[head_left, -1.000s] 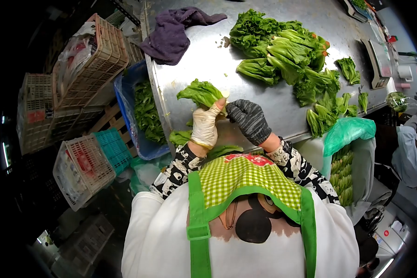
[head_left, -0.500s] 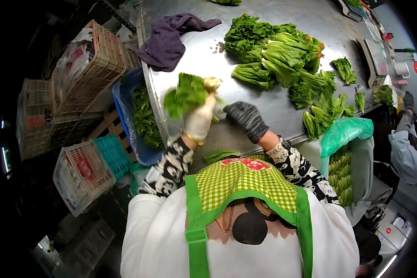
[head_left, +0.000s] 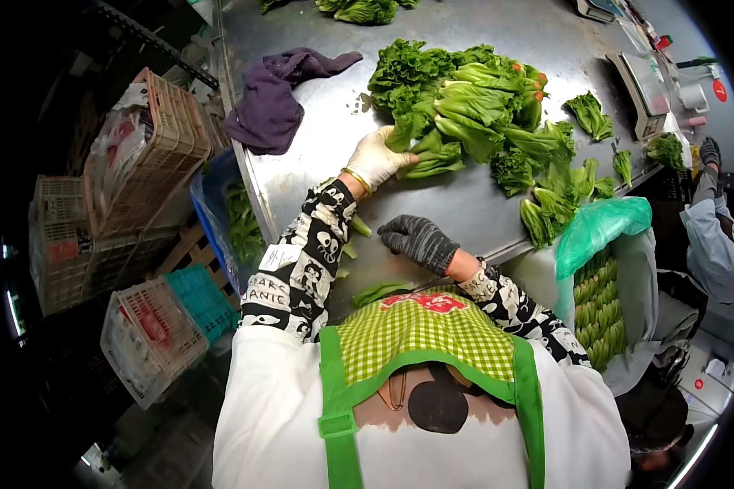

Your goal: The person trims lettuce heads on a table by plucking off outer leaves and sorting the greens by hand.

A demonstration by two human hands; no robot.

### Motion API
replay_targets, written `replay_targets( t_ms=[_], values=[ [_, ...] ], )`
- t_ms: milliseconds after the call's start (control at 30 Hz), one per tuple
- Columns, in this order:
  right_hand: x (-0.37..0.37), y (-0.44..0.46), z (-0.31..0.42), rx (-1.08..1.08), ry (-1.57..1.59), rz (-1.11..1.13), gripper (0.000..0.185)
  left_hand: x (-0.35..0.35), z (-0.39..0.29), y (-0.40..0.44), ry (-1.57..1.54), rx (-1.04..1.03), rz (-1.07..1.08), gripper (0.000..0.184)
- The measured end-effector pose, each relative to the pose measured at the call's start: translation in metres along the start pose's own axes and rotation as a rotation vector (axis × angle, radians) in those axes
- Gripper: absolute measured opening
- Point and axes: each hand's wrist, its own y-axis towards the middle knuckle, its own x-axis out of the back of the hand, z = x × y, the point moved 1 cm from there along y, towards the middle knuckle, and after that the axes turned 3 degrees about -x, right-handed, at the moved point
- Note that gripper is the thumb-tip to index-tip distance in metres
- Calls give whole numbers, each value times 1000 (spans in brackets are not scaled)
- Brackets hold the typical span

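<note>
White-gloved left hand (head_left: 378, 163) is touching a lettuce head (head_left: 437, 160) beside the pile (head_left: 475, 96)
Picking up or setting down seems in hand, grip unclear; the next move is calling for gentleness. Inward from the left edge of the bench (head_left: 330, 114), the head is lying with its long axis running left-right, stem direction unclear; grey-gloved right hand (head_left: 400, 236) is holding its fingers together near the front edge

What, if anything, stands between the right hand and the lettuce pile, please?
Nothing visible; only steel tabletop separates the right hand from the lettuce pile. The left hand, at its left edge, is off that path.
</note>
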Motion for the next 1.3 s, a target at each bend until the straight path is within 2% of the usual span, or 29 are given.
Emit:
replay_targets(
  t_ms=[33, 133, 167, 233, 267, 333, 400, 467, 567, 667, 800, 933, 1000, 1100, 1167, 1267, 1300],
  values=[
    [3, -2, 9, -66, 87, 25, 26, -1, 1, -8, -45, 54, 45, 43],
    [5, 3, 9, -20, 70, 24, 27, 0, 11, -30, -173, 262, 117, 38],
    [7, 4, 11, -31, 6, 77, 28, 2, 14, -39, -272, 258, 104, 35],
    [3, -1, 10, 93, -87, 13, 29, 4, 1, -63, -526, 264, 37, 27],
    [2, -4, 11, 152, -131, -21, 30, 12, 22, -67, -601, 295, 44, 23],
    [7, -9, 13, 47, -35, -28, 30, 7, 21, -82, -974, 230, -141, 21],
    [10, -11, 16, -37, 65, -90, 29, 13, 48, -89, -1094, 174, -156, 29],
    [16, -15, 30, 64, 107, -250, 27, 8, 36, -102, -1240, 142, -254, 30],
    [20, -12, 43, 173, 209, -407, 29, -1, 30, -109, -1307, 129, -322, 30],
    [22, -12, 61, 104, 66, -387, 27, -11, 29, -113, -1329, 110, -335, 29],
    [19, -8, 52, 254, -166, -477, 22, -22, 11, -116, -1101, 101, -408, 15],
    [16, -9, 57, 355, -375, -572, 20, -22, 18, -116, -973, 137, -436, 20],
    [11, -5, 53, 387, -396, -635, 20, -29, 17, -117, -986, 108, -542, 19],
    [8, 5, 48, 249, -43, -618, 18, -38, 17, -113, -996, 41, -672, 18],
    [4, 14, 36, 265, 173, -591, 15, -38, 24, -110, -998, -8, -732, 16],
    [15, 31, 21, 63, 544, -470, 14, -32, 25, -111, -1008, 3, -743, 15],
    [20, 34, 19, -91, 772, -452, 15, -29, 23, -112, -1051, 5, -759, 15]
  ],
)
